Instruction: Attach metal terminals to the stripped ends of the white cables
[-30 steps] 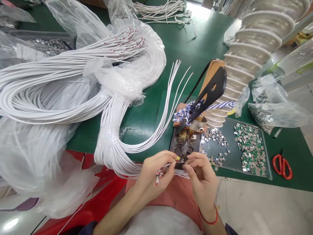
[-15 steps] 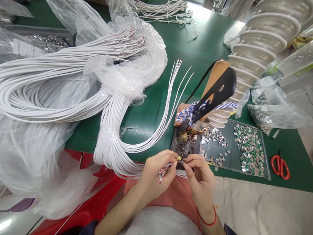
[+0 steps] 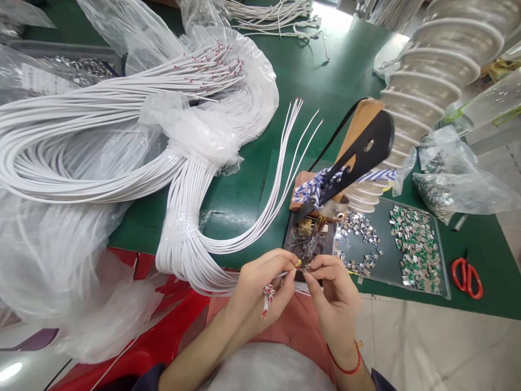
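My left hand [image 3: 264, 285] is closed round a white cable [image 3: 280, 275], whose end pokes out between thumb and forefinger. Something small and yellow [image 3: 298, 263] shows at those fingertips. Out of the same palm stick several short white pieces with red marks [image 3: 267, 298], perhaps cable ends. My right hand [image 3: 331, 288] meets it at the cable end, thumb and forefinger pinched together; whatever they grip is too small to make out. Just behind the fingers a dark tray [image 3: 291, 241] holds a heap of thin grey strands [image 3: 311, 247].
Bundled white cables [image 3: 183, 228] spread over the green table [image 3: 342, 70] at left. A ribbed clear hose [image 3: 431, 70] comes down behind a black-and-orange strap-tied stand [image 3: 358, 157]. To the right lie a tray of small metal connectors [image 3: 419, 250], red-handled scissors [image 3: 467, 277] and filled plastic bags [image 3: 443, 190].
Both hands stay together at the cable end, with only slight finger movement. The red-marked pieces in my left palm have swung a little lower.
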A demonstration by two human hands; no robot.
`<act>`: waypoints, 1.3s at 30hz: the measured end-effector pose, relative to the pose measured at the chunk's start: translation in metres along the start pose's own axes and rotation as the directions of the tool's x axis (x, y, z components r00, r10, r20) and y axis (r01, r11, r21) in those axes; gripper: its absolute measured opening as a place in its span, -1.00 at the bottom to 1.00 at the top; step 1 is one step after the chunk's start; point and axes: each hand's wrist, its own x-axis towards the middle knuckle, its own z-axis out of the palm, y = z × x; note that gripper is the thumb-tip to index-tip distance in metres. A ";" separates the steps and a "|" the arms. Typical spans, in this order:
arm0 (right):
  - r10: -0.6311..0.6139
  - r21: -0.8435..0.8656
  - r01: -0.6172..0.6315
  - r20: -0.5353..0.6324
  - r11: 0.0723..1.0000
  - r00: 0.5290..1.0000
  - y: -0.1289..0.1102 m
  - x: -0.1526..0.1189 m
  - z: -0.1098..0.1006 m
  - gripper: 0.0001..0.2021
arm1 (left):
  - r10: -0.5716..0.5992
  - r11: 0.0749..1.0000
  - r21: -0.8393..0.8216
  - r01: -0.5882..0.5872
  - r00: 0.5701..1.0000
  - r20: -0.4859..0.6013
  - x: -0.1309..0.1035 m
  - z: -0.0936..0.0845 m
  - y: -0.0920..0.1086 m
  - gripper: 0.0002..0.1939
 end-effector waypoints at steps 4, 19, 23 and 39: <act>-0.007 -0.012 0.007 0.007 1.000 1.000 0.001 -0.001 -0.001 -0.84 | -0.014 1.000 0.008 0.014 1.000 0.011 -0.001 0.001 -0.003 -0.80; -0.039 -0.063 0.040 0.021 0.997 0.999 0.006 -0.010 -0.009 -0.84 | -0.032 0.999 0.008 0.032 0.999 0.023 0.002 0.003 -0.004 -0.79; -0.039 -0.057 0.039 0.007 0.998 0.999 0.003 -0.006 -0.007 -0.86 | -0.059 0.998 0.009 0.059 0.997 0.054 0.000 0.001 -0.006 -0.79; 0.022 0.024 -0.024 0.108 0.999 0.994 0.011 0.007 -0.013 -0.84 | -0.099 0.993 -0.048 0.103 0.991 0.088 0.009 -0.004 -0.006 -0.79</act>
